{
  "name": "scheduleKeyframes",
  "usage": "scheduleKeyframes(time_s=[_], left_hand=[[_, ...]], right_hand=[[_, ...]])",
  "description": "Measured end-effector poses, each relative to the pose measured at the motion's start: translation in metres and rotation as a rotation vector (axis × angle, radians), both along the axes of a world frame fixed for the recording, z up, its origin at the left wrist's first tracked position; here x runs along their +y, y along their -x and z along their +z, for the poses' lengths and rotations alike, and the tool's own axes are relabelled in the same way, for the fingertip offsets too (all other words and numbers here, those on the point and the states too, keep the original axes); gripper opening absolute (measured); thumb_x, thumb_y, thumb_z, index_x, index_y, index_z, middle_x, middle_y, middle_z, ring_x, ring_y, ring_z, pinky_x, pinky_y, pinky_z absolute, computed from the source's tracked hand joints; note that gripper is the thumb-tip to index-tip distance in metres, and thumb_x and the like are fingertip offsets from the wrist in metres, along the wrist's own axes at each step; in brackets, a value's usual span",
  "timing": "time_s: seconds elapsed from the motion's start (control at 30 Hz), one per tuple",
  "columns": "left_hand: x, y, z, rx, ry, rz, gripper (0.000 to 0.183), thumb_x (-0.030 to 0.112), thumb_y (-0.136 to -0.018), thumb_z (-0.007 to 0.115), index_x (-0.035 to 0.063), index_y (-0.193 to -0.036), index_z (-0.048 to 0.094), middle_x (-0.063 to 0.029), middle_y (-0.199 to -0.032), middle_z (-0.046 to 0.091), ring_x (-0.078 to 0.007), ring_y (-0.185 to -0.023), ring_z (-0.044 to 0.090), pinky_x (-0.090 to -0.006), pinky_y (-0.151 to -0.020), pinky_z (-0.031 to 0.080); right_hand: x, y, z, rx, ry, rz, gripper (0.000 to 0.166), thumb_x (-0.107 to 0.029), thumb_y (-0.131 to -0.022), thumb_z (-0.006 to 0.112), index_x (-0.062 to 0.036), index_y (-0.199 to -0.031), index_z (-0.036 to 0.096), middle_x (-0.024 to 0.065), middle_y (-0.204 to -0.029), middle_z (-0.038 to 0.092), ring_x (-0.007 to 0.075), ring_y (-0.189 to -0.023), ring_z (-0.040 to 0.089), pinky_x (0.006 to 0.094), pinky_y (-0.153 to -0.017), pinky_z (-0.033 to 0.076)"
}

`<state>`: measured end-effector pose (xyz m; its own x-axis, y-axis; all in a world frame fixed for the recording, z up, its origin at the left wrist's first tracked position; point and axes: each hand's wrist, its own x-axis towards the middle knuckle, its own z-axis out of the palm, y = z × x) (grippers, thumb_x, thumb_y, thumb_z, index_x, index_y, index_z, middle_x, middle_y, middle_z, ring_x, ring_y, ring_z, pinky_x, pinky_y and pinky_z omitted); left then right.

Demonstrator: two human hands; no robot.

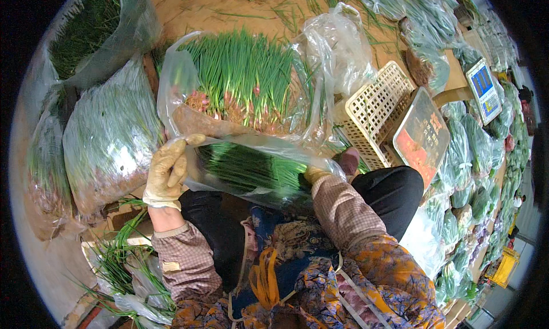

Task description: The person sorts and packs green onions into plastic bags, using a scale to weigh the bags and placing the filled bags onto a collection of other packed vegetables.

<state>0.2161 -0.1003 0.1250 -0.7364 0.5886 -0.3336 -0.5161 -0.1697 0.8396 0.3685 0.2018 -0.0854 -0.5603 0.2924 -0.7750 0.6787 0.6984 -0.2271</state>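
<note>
My left hand [168, 170], in a worn pale glove, pinches the rim of a clear plastic bag [261, 142] at its left end. Green scallion leaves [253, 163] fill the bag, which lies across my lap. At the bag's right end, my gloved right hand [315, 174] reaches in against the leaves; its fingers are hidden, so their grip cannot be told. Just beyond stands another open clear bag [178, 80], holding upright scallions [244, 76] with reddish bulbs and roots toward me.
Packed scallion bags [113, 136] stand at left. Loose scallions [128, 247] lie in a box at lower left. On the right are a cream plastic basket [379, 101], a scale [422, 131] with its display [484, 88], and rows of bagged vegetables [467, 153]. Crumpled plastic [339, 50] lies behind.
</note>
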Motion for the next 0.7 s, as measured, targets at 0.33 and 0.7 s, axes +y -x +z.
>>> scheduleKeyframes(time_s=[0.33, 0.7], left_hand=[[-0.011, 0.021, -0.029, -0.13, -0.074, 0.205, 0.033, 0.015, -0.088, 0.05, -0.0099, -0.11, 0.052, 0.0039, -0.058, 0.047, -0.0022, -0.039, 0.034, -0.0163, -0.036, 0.024], [0.032, 0.011, 0.058, 0.229, 0.109, 0.229, 0.028, 0.02, -0.081, 0.06, -0.0029, -0.097, 0.061, 0.0034, -0.068, 0.055, -0.002, -0.048, 0.038, -0.0145, -0.041, 0.026]], right_hand=[[0.063, -0.084, 0.05, 0.555, 0.618, 0.099, 0.065, -0.03, -0.068, 0.07, -0.0064, -0.124, 0.046, 0.0185, -0.116, 0.053, 0.0296, -0.109, 0.05, 0.0356, -0.092, 0.041], [0.084, -0.097, 0.318, 0.711, 0.023, 0.502, 0.023, -0.026, -0.08, 0.057, -0.0031, -0.079, 0.06, 0.0192, -0.064, 0.058, 0.0369, -0.062, 0.058, 0.0431, -0.059, 0.047]])
